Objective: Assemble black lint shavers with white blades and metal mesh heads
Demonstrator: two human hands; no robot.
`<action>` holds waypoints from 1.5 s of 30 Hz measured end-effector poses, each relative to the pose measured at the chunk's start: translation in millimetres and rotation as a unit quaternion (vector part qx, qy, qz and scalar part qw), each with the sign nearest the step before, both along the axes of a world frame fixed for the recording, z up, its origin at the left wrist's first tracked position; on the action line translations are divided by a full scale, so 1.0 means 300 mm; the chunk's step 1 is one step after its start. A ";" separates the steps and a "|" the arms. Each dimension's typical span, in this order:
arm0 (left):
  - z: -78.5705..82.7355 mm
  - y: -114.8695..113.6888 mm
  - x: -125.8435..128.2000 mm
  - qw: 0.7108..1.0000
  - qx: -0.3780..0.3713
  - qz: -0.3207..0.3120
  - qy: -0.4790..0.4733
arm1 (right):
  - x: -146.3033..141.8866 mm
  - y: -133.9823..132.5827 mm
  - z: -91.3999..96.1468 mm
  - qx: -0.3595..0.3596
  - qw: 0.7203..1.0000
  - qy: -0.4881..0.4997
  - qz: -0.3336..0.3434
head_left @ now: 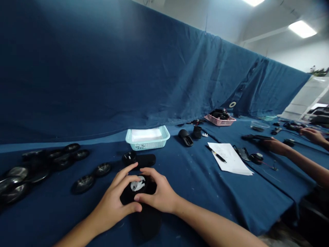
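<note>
Curling partway, left fingers and right fingers clasp a black device.

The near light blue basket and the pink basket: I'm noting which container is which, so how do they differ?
The light blue basket holds something flat and white; the pink basket is heaped with dark parts. The light blue basket stands nearer the camera, the pink basket farther off to the right. Both have perforated sides.

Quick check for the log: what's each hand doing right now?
Left hand: closed around the black part, index fingertip at its white disc.
Right hand: closed on the same part.
</note>
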State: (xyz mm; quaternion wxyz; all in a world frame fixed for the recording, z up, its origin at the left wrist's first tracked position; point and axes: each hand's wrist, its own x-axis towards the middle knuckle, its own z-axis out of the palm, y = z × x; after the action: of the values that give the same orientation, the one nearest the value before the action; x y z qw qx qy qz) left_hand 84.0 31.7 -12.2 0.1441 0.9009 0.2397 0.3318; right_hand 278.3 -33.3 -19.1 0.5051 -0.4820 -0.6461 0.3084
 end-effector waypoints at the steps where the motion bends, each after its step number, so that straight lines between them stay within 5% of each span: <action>1: 0.000 0.000 0.000 1.000 -0.012 -0.003 -0.001 | -0.001 -0.001 -0.002 -0.003 1.000 0.000 -0.001; 11: 0.004 -0.027 0.039 0.995 -0.093 -0.033 -0.012 | -0.006 0.001 0.001 0.004 1.000 0.015 0.018; 27: 0.017 -0.020 0.026 0.978 0.209 0.002 -0.010 | -0.001 0.013 -0.009 -0.009 0.999 0.023 0.020; 45: 0.009 -0.015 0.002 0.982 0.190 -0.007 -0.013 | 0.001 0.008 -0.004 -0.013 0.999 0.022 0.029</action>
State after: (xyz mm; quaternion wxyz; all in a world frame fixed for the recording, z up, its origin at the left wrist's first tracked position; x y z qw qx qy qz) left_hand 84.7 27.3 -9.5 -0.0242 0.9092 0.1642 0.3819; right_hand 278.8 -31.0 -20.4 0.5035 -0.4627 -0.6445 0.3420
